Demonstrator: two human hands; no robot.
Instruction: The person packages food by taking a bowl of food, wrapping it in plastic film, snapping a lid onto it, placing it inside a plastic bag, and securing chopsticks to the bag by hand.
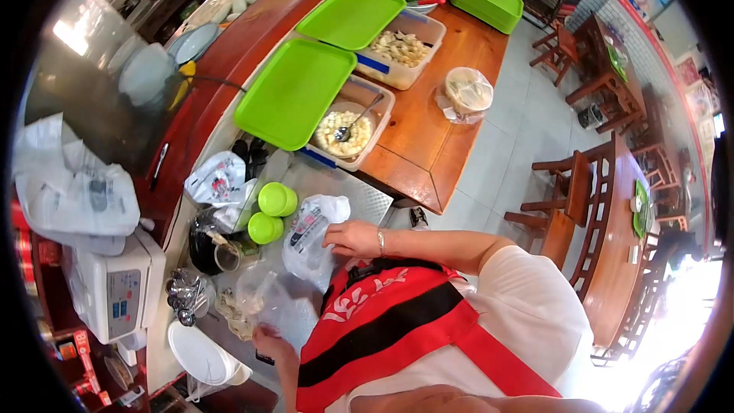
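My right hand point(354, 239), with a bracelet at the wrist, has its fingers curled at the edge of a white plastic bag point(308, 237) with dark print. Lower down, my left hand point(269, 341) is partly closed beside clear plastic point(281, 310); what its fingers hold is not plain. Close to that hand lie crumpled pale pieces point(235, 313) on the metal counter. Two lime-green lidded jars point(277, 199) stand just past the white bag. My red apron point(382, 313) covers part of the counter's near edge.
On the wooden table point(420, 145) are two food tubs point(375, 134) with green lids point(294, 92) and a wrapped bowl point(468, 92). A spoon holder point(191, 294), stacked white lids point(199, 352) and a white machine point(118, 283) line the left. Wooden chairs point(566, 191) stand right.
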